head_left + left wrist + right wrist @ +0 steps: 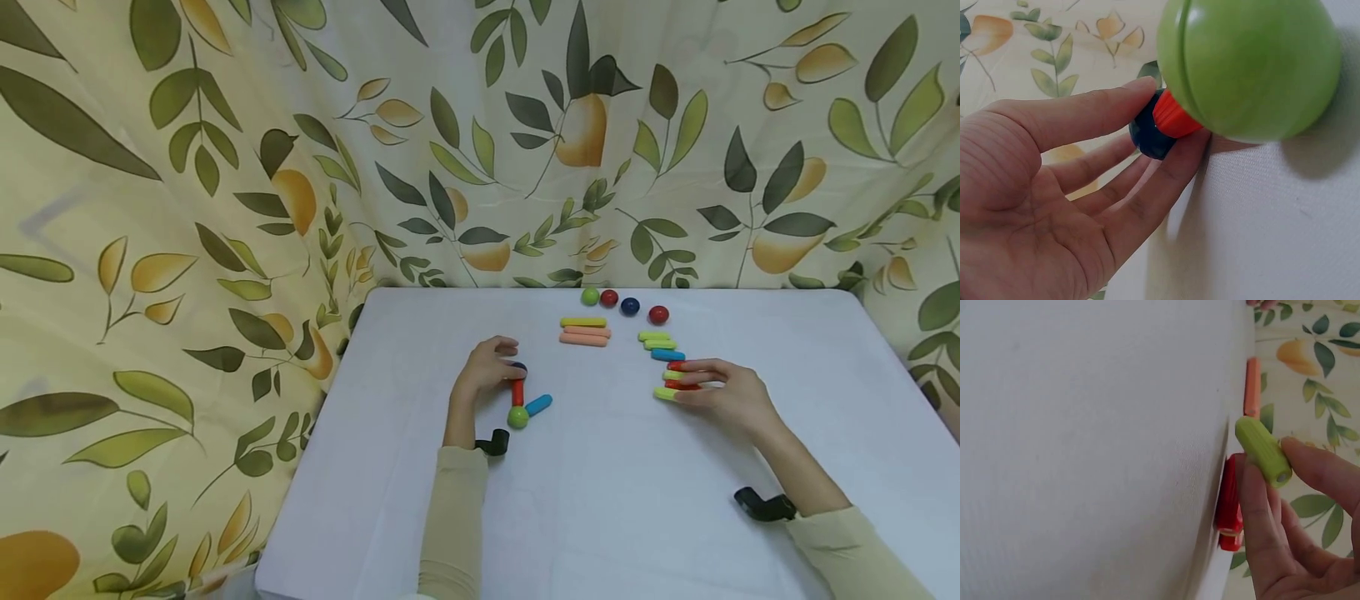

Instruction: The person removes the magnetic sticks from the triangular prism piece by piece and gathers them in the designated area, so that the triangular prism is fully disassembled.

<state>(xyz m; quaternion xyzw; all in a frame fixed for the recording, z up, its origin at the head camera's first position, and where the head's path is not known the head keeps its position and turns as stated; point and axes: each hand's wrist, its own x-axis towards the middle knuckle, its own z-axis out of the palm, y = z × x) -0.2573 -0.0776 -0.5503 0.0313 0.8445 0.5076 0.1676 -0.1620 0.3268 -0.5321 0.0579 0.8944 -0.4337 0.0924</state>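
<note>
On the left of the table, my left hand (486,367) pinches a dark blue ball (1146,132) between thumb and fingers. A red rod (517,392) runs from that ball to a light green ball (518,417). A blue rod (538,405) slants off beside the green ball; whether it is joined there I cannot tell. Over at the right, my right hand (738,402) holds a yellow-green rod (1263,451) between thumb and index finger. Red rods (1229,500) lie right by those fingers, partly covered by them in the head view.
Along the back edge sit a green ball (590,297), red balls (658,314) and a dark blue ball (630,307). Before them lie a yellow rod (583,322) and orange rods (583,340). Yellow-green rods (659,344) and a blue rod (667,355) lie beyond my right hand.
</note>
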